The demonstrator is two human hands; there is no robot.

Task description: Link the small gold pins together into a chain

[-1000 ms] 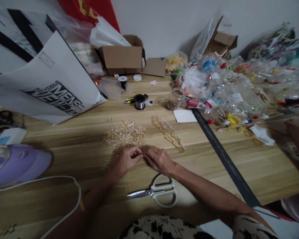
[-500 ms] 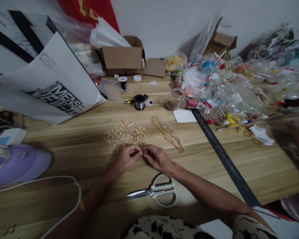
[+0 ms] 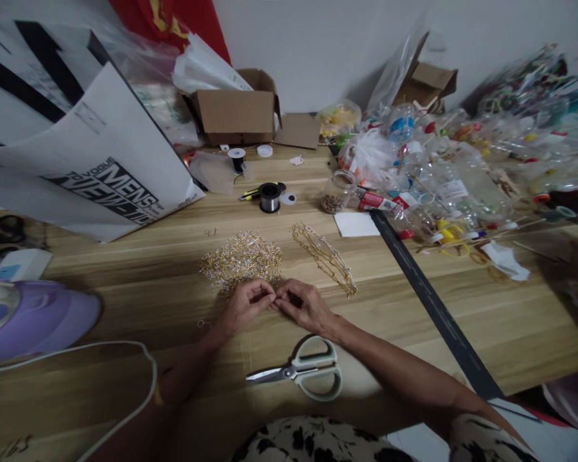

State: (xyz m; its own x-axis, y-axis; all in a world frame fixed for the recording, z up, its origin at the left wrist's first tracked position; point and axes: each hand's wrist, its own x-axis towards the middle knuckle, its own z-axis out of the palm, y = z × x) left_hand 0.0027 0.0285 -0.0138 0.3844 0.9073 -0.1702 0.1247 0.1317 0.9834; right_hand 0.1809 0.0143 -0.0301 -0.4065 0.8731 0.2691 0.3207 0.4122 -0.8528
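My left hand (image 3: 248, 303) and my right hand (image 3: 304, 303) meet at the fingertips, just in front of a heap of small gold and clear beaded pieces (image 3: 245, 258). Both hands are closed in a pinch; whatever is between the fingers is too small to make out. Gold beaded chains (image 3: 325, 258) lie beyond my right hand, stretched out on the wooden table (image 3: 173, 269). Scissors with pale grey handles (image 3: 313, 369) rest below my hands, blades pointing left. A small ring-shaped piece (image 3: 201, 323) lies left of my left wrist.
A wire spool (image 3: 270, 197), a cutter knife (image 3: 248, 193) and a jar of beads (image 3: 337, 192) stand farther back. Plastic bottles (image 3: 455, 186) crowd the right side. At left are a large paper bag (image 3: 91, 147), a purple appliance (image 3: 52, 317) and a white cord (image 3: 149, 359).
My hands stay nearly in place, fingertips together, with only tiny finger shifts. At the far right edge, another person's hand has moved slightly.
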